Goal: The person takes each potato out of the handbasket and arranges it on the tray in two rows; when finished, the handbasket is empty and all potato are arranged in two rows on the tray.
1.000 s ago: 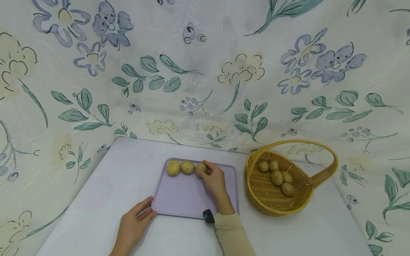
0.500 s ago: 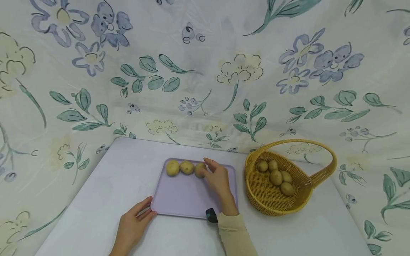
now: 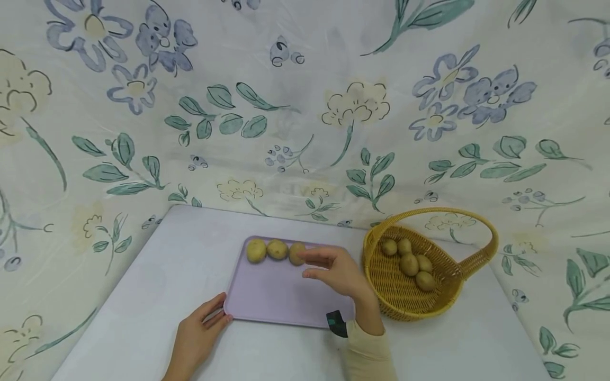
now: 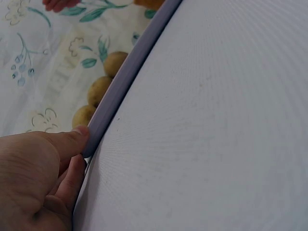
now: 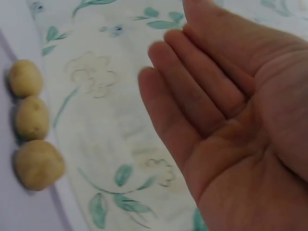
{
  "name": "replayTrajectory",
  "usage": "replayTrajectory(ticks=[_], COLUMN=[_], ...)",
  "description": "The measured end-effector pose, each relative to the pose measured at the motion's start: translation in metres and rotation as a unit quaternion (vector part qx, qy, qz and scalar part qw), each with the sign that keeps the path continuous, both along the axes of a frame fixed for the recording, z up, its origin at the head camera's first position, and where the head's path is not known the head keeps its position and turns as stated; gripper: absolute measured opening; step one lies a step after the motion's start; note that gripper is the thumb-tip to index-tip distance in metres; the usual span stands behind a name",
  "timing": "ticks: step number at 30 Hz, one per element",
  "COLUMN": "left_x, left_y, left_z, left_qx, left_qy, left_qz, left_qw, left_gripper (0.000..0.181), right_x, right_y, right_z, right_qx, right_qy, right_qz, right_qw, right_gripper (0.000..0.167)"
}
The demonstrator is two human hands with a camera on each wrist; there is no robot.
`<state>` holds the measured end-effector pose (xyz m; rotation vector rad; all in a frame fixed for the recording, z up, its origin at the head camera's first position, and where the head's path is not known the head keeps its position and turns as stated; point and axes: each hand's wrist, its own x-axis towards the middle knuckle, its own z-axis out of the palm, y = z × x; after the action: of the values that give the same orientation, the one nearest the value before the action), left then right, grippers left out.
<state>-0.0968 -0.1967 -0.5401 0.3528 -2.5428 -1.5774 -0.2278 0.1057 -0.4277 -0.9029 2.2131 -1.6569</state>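
Note:
Three potatoes lie in a row along the back of the lilac tray (image 3: 281, 291): the left one (image 3: 256, 251), the middle one (image 3: 277, 250) and the right one (image 3: 296, 254). My right hand (image 3: 340, 272) hovers over the tray's right part, fingers extended and apart from the thumb, holding nothing; its palm (image 5: 240, 159) is bare in the right wrist view. With thumb and fingers my left hand (image 3: 197, 333) pinches the tray's front left corner; in the left wrist view the thumb of that hand (image 4: 43, 168) lies on the tray's rim (image 4: 120, 86).
A yellow wicker basket (image 3: 400, 309) with a tall arched handle stands right of the tray, holding several potatoes (image 3: 409, 264). The white table (image 3: 181, 254) meets a flower-printed cloth behind. A dark device sits at my right wrist.
My right hand has let go of the right potato and moved right, toward the basket, its fingers opening. The potato stays on the tray. My left hand keeps its place.

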Motion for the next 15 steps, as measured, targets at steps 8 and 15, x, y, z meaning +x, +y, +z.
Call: replayTrajectory(ticks=[8, 15], left_x=[0.002, 0.003], left_y=[-0.001, 0.001], left_z=[-0.001, -0.002], left_qx=[-0.001, 0.000], left_qy=[0.016, 0.015], left_qz=[0.004, 0.004], left_qw=[0.9999, 0.9999], left_gripper=[0.055, 0.055], right_x=[0.016, 0.020], right_y=[0.037, 0.070], right_z=[0.025, 0.029], right_qx=[-0.010, -0.014], right_qy=[0.024, 0.040], right_qz=[0.033, 0.024], right_qw=[0.9991, 0.9988], right_gripper=[0.036, 0.037])
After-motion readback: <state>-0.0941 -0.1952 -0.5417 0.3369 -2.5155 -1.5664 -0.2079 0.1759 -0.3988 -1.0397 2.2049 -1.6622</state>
